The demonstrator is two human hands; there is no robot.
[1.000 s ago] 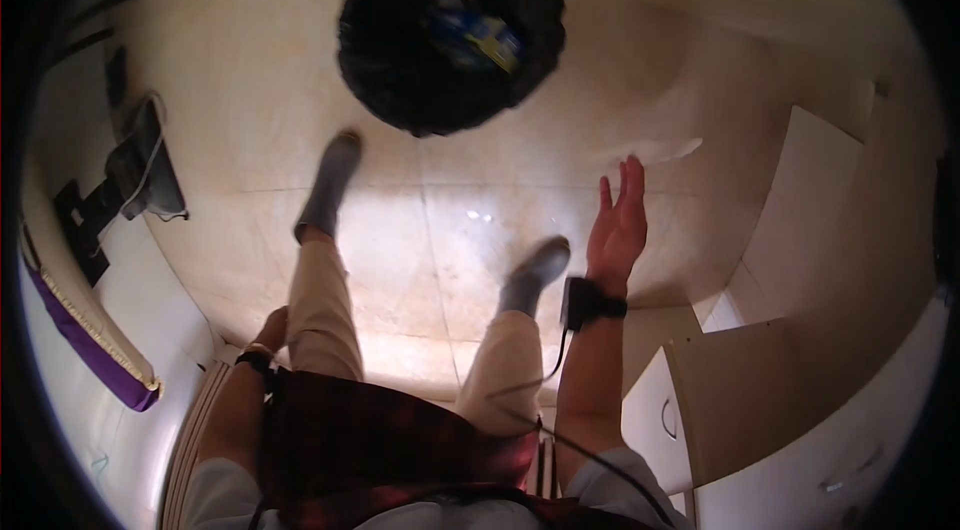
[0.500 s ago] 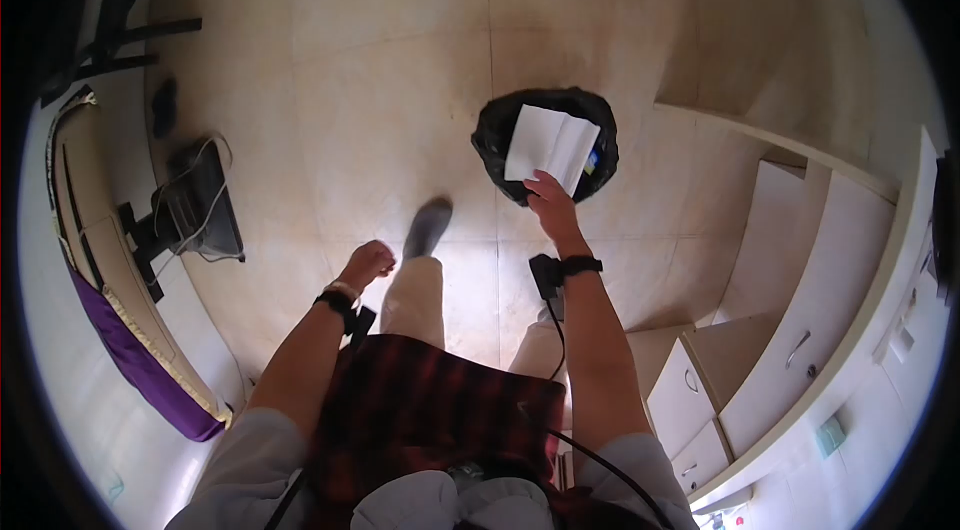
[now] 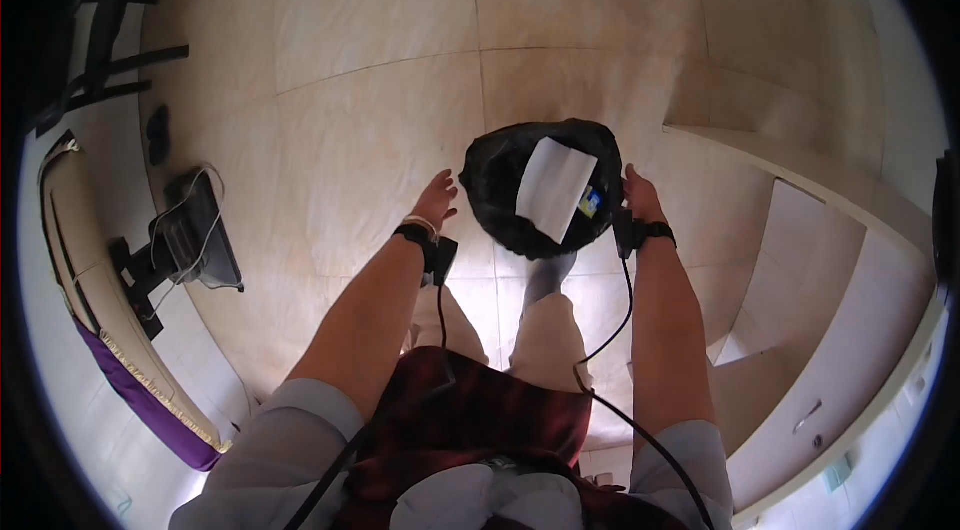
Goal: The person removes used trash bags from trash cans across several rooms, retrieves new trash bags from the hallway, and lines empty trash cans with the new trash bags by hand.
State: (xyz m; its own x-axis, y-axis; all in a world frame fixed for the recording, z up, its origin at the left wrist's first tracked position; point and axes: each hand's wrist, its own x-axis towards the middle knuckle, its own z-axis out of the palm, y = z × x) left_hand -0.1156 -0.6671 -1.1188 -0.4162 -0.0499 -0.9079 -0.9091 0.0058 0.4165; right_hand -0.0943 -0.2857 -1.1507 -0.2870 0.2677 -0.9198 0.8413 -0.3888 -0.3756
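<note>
A bin lined with a black bag (image 3: 490, 192) stands on the tiled floor in front of me. Inside it lie a white sheet (image 3: 556, 188) and a small blue and yellow packet (image 3: 590, 202). My left hand (image 3: 437, 200) is just left of the bin, fingers apart, holding nothing. At the bin's right edge is my right hand (image 3: 641, 195), its fingers apart beside the black bag; whether they touch the bag I cannot tell. Both wrists wear black straps with small boxes and cables.
At the left a monitor on a stand (image 3: 200, 230) with a white cable lies near a cushioned seat (image 3: 115, 300) with purple cloth. Black chair legs (image 3: 140, 60) show at the upper left. White cabinets (image 3: 810, 330) line the right side.
The white sheet has left my right hand and lies in the bin. My right hand has moved to the bin's right side. My left hand has reached forward to the left side and opened.
</note>
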